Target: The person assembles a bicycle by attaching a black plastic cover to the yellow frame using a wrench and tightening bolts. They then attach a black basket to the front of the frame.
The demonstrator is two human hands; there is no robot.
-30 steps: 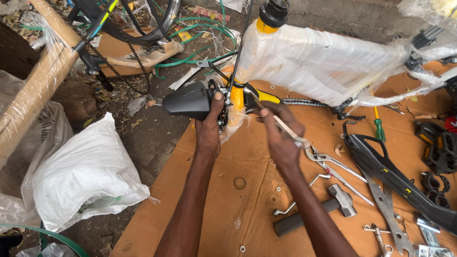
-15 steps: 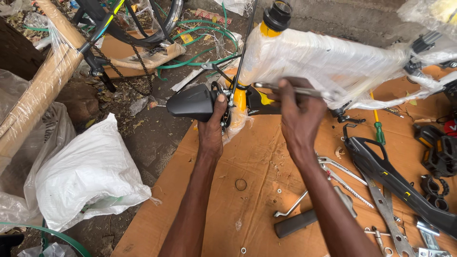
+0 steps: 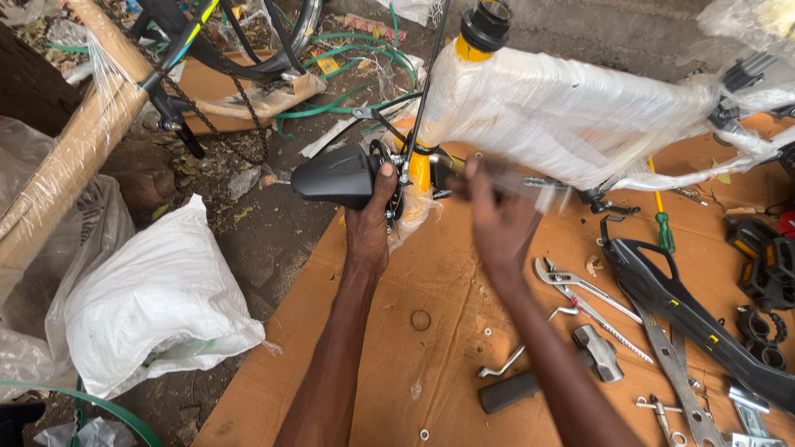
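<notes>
Cardboard-wrapped tubing (image 3: 74, 149) slants down the far left edge, with a white woven sack (image 3: 153, 302) lying on the dirt just right of it. Above the sack, a bicycle wheel (image 3: 248, 41) and its chain rest beside a tangle of green strapping (image 3: 348, 58). Further right, the left hand (image 3: 370, 222) rises from the lower middle and closes its fingers around the rear of a black saddle (image 3: 335, 174), which points left and sits against the yellow seat tube of the plastic-wrapped bicycle frame (image 3: 563, 108). The saddle hangs over the edge of the brown cardboard sheet (image 3: 447, 281) spread on the ground. Just right of the saddle, the right hand (image 3: 501, 219) is curled shut around a slim metal tool (image 3: 538, 184); the tool and fingers are blurred, so its exact kind cannot be told, though it lies level just under the wrapped frame, near the saddle clamp. To the right, on the cardboard, lie pliers (image 3: 580, 285), a hammer (image 3: 551, 377) with a black grip, a green-handled screwdriver (image 3: 662, 223) and a long black plastic guard (image 3: 696, 310). Black pedals (image 3: 766, 269) sit at the far right edge.
</notes>
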